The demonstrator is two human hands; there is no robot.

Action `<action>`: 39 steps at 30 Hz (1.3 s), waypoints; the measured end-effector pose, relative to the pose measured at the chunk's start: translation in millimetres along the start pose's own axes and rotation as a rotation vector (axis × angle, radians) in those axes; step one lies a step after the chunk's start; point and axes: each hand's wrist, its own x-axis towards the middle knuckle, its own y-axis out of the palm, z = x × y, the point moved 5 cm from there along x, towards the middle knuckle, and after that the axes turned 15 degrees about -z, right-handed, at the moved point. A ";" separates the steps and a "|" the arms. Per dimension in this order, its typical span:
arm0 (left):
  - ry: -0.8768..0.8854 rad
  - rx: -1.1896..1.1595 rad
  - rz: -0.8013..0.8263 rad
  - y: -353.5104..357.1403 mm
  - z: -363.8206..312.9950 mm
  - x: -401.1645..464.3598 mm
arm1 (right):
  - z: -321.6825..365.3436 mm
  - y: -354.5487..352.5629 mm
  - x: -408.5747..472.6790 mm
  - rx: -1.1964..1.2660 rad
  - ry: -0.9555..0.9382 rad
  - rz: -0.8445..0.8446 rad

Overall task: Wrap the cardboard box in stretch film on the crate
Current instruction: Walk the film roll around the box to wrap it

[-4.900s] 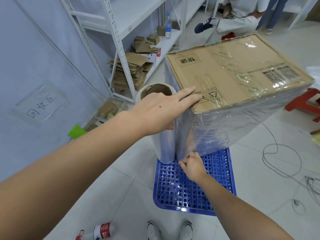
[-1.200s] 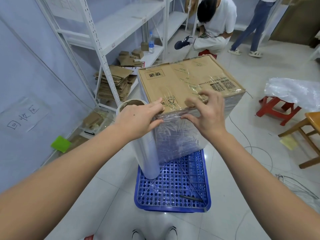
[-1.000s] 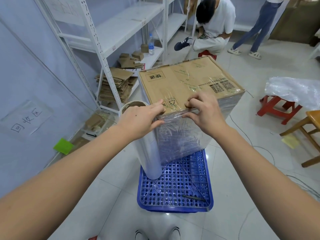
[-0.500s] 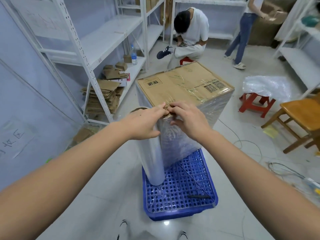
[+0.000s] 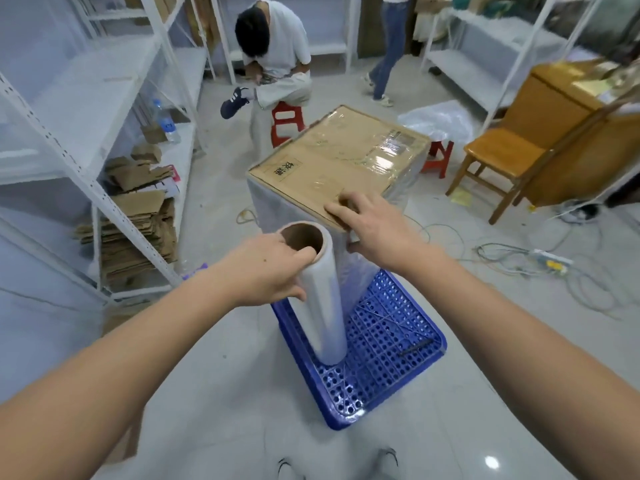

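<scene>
Swung round since the earlier frames: viewpoint now facing a corner of the cardboard box (image 5: 337, 157), with the left hand (image 5: 266, 268) no longer pinching film at the box's top edge but clamped on the stretch film roll (image 5: 320, 296).

Left grip: fingers wrapped round the roll's upper end, thumb hooked over the rim into the brown cardboard core. Roll standing nearly upright at centre frame, long axis vertical, top leaning slightly toward upper left, foot resting on the blue crate (image 5: 388, 344).

Right hand (image 5: 372, 225), just right of the roll's top: fingers spread flat on the box's near top corner, thumb pressed against the film-covered side below; holding nothing, only steadying.

Box standing on the crate's far end, above centre, sides already clouded with film, top partly covered. Roll just beside the box's near vertical edge, film seemingly running from roll to box, though blurred.

Probably next: carrying the roll round the box, axis kept parallel to that vertical edge; left hand already in charge of it.
</scene>
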 end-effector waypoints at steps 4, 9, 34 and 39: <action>0.072 0.027 -0.028 -0.1 -21.7 10.9 | -5.7 8.1 -1.0 0.068 0.030 0.016; 0.076 0.123 -0.042 -1.6 -38.6 23.2 | -15.2 6.0 4.9 0.127 -0.018 0.065; 0.005 -0.016 -0.361 -14.4 -5.4 22.6 | -18.8 -22.5 -18.1 0.162 0.034 0.156; -0.041 -0.112 0.003 -3.6 28.5 37.2 | 42.8 -59.4 -35.3 0.334 0.026 -0.156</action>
